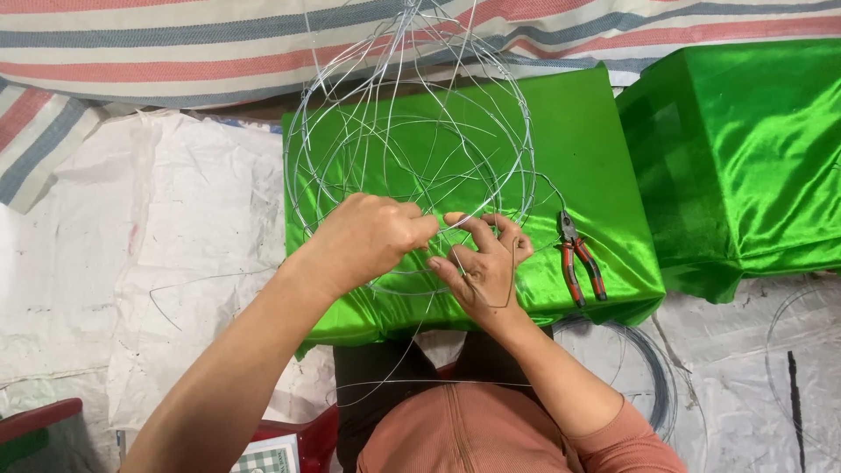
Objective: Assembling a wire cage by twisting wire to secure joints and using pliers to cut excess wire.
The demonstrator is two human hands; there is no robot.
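Observation:
A round frame of thin silver wire (412, 131) stands on a box covered in shiny green cloth (596, 149). My left hand (368, 241) grips the frame's lower rim, fingers closed around the wire. My right hand (480, 263) pinches a loose wire strand next to that rim, palm up, fingers curled. Both hands meet at the near edge of the frame. Red-handled pliers (578, 258) lie on the green cloth just right of my right hand.
A second green-covered box (745, 158) sits at the right. Wire coils (653, 377) lie on the white sheeting on the floor at the lower right. A loose wire piece (184, 285) lies on the left. Striped tarp (175, 44) hangs behind. A red object (35, 420) is at the bottom left.

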